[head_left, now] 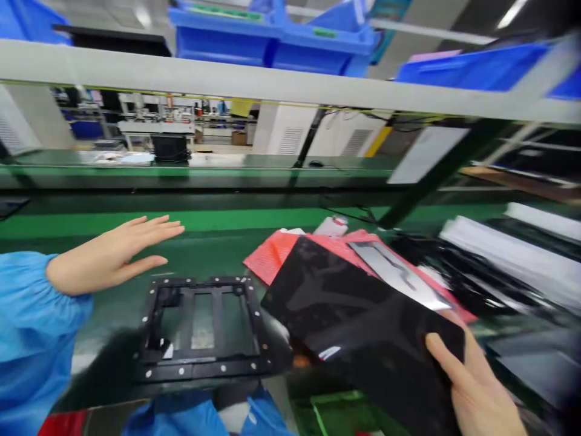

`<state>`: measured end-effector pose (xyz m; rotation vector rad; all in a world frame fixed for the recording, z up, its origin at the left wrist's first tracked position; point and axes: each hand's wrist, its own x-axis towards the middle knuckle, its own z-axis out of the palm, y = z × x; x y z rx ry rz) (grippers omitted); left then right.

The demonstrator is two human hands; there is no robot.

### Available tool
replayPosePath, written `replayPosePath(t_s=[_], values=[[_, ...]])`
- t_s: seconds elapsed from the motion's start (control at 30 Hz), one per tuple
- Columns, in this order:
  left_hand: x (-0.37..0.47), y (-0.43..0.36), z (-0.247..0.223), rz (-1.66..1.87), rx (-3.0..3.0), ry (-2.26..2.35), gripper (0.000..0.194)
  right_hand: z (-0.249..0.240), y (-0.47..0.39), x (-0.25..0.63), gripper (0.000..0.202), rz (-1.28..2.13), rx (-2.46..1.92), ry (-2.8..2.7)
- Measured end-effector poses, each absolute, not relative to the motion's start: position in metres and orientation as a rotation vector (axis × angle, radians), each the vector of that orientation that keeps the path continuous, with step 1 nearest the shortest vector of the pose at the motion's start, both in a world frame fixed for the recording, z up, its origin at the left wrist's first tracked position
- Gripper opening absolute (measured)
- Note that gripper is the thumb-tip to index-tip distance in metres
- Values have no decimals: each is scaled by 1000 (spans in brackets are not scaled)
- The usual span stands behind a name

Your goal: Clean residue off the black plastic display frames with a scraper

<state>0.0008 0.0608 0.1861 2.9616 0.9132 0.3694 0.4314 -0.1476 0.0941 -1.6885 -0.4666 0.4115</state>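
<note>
My right hand [476, 387] grips the near right corner of a glossy black panel [358, 315], which is tilted over the green bench. Under the panel lies a pink-red mesh sheet [272, 254] with a shiny strip [399, 275] on top. My left hand [118, 251] hovers flat with fingers spread, holding nothing, just above and to the left of a black rectangular frame [204, 330] with small silver studs along its edges. A blue sleeve [31, 339] covers my left arm.
A green conveyor belt [254, 219] runs across behind the frame. Stacks of black and white panels [512, 260] lie at the right. Blue bins [272, 36] sit on a grey shelf rail [281, 85] overhead. A dark slanted post [436, 175] rises at the right.
</note>
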Motion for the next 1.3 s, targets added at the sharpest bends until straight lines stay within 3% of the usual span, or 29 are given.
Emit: replayPosePath(t_s=[0.23,0.4,0.47,0.67,1.3], values=[[-75,31,76,572,2719,1403,24,69,-46,365,89,810,-1701,-918],[-54,8,14,827,2572,1438,21,29,-17,335,83,902,-1637,-1044],[-47,4,1,838,2607,1354,29,22,-12,327,79,918,-1634,-1061],[-39,5,-15,644,2680,1251,50,14,-1,313,81,973,-1633,-1086],[-39,8,-22,657,2608,1234,52,-10,10,316,81,957,-1702,-1120]])
